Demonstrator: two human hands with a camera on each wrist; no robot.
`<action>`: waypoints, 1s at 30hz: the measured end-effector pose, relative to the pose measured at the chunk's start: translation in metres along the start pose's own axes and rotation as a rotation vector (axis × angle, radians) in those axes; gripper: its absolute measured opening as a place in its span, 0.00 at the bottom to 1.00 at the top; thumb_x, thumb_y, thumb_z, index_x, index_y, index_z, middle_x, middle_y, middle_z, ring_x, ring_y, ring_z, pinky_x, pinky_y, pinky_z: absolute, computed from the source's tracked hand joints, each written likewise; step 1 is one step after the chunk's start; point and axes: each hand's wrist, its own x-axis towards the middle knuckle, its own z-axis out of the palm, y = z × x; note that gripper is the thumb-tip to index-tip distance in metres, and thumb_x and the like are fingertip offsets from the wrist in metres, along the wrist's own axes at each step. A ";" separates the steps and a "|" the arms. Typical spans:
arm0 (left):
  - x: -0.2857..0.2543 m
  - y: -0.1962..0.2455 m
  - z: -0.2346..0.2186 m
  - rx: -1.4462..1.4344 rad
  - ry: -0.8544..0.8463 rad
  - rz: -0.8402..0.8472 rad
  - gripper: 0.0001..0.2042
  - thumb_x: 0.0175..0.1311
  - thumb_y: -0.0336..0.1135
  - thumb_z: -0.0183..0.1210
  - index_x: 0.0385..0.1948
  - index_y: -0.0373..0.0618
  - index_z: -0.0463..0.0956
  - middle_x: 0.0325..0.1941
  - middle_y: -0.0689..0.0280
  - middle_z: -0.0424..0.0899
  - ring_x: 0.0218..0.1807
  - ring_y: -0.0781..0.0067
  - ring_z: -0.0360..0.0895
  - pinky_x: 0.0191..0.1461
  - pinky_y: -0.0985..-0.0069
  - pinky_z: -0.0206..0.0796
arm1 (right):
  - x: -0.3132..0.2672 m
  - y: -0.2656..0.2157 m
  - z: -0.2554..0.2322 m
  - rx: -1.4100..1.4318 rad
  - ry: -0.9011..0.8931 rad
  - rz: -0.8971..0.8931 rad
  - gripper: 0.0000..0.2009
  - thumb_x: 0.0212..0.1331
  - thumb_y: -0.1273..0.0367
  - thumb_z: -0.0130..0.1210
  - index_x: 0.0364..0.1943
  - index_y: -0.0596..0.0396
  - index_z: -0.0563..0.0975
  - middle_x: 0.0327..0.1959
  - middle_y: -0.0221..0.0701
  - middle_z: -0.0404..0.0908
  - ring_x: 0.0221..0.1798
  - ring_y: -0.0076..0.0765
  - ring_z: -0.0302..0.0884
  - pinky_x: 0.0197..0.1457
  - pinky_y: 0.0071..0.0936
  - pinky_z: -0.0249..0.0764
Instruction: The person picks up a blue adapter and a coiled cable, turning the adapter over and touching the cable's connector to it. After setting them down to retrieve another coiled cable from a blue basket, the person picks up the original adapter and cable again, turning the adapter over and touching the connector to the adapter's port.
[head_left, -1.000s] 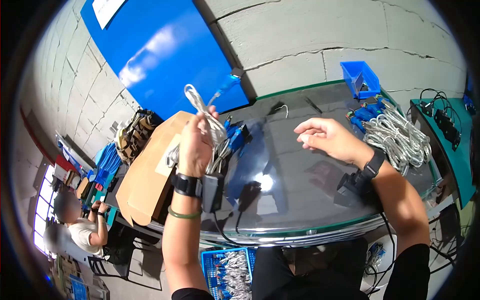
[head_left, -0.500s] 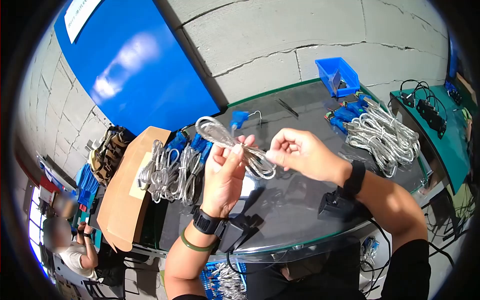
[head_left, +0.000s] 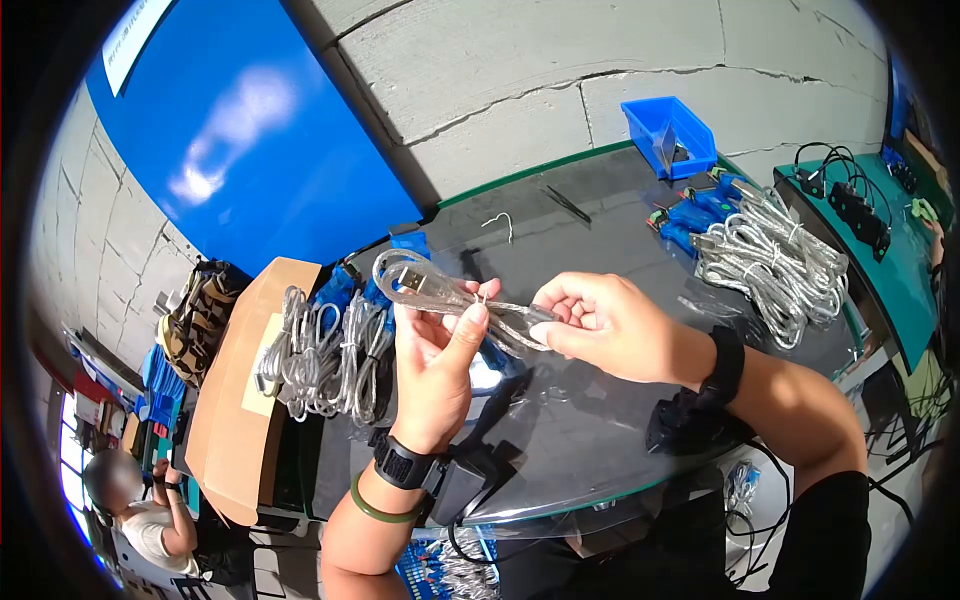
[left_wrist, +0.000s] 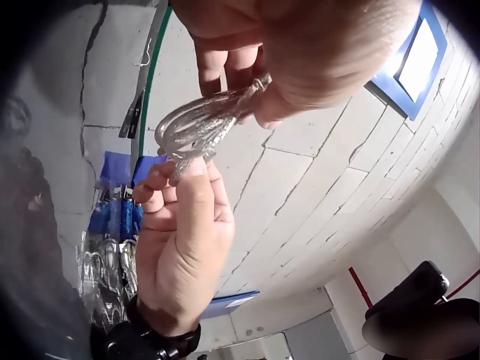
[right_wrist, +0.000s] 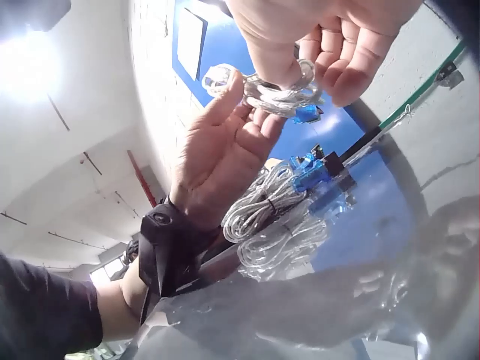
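Observation:
A coiled silver cable [head_left: 428, 287] is held up over the table by my left hand [head_left: 436, 375], the thumb pressing a white tie around its middle. A metal USB plug [head_left: 410, 280] shows inside the coil's left loop. Just beyond the coil is a blue connector [head_left: 410, 243]; the right wrist view shows a blue connector [right_wrist: 307, 114] hanging under the coil. My right hand [head_left: 628, 330] pinches the coil's right end between thumb and fingertips. In the left wrist view the right hand [left_wrist: 187, 247] grips the loop end from below.
Bundled silver cables [head_left: 340, 360] lie left beside a cardboard box [head_left: 235, 400]. Another cable pile [head_left: 775, 260] with blue connectors is at the right, near a blue bin [head_left: 668, 140]. Tweezers [head_left: 568, 204] and a bent white tie [head_left: 500, 224] lie at the back. Another person [head_left: 160, 510] sits far left.
My left hand has brought the coil rightward, away from the left bundles, to the middle. The right hand came in from the right and now pinches the coil's end.

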 end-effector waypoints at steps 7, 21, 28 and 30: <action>0.003 0.003 -0.003 -0.093 -0.047 0.029 0.19 0.58 0.27 0.55 0.50 0.42 0.61 0.50 0.63 0.68 0.60 0.64 0.65 0.57 0.69 0.62 | 0.001 -0.003 -0.009 0.357 -0.254 0.181 0.15 0.60 0.63 0.51 0.44 0.60 0.73 0.33 0.25 0.73 0.34 0.17 0.67 0.41 0.20 0.67; 0.008 -0.007 -0.011 -0.050 -0.101 0.064 0.28 0.50 0.16 0.57 0.54 0.44 0.57 0.51 0.61 0.67 0.59 0.60 0.65 0.58 0.66 0.63 | -0.001 -0.004 -0.003 -0.235 -0.041 -0.059 0.10 0.56 0.68 0.56 0.37 0.60 0.78 0.29 0.28 0.70 0.31 0.19 0.67 0.34 0.19 0.65; 0.006 -0.004 -0.008 -0.035 -0.119 0.110 0.28 0.51 0.16 0.57 0.54 0.46 0.57 0.50 0.62 0.68 0.58 0.62 0.66 0.59 0.67 0.62 | -0.005 -0.012 -0.001 -0.364 0.060 -0.254 0.10 0.48 0.67 0.61 0.32 0.59 0.78 0.25 0.32 0.71 0.27 0.27 0.69 0.31 0.25 0.66; 0.007 -0.003 -0.008 -0.030 -0.122 0.129 0.28 0.51 0.16 0.57 0.54 0.46 0.57 0.50 0.62 0.68 0.58 0.62 0.66 0.59 0.67 0.62 | -0.005 -0.013 0.000 -0.391 0.076 -0.279 0.10 0.48 0.68 0.61 0.31 0.59 0.78 0.25 0.33 0.71 0.27 0.28 0.69 0.31 0.25 0.67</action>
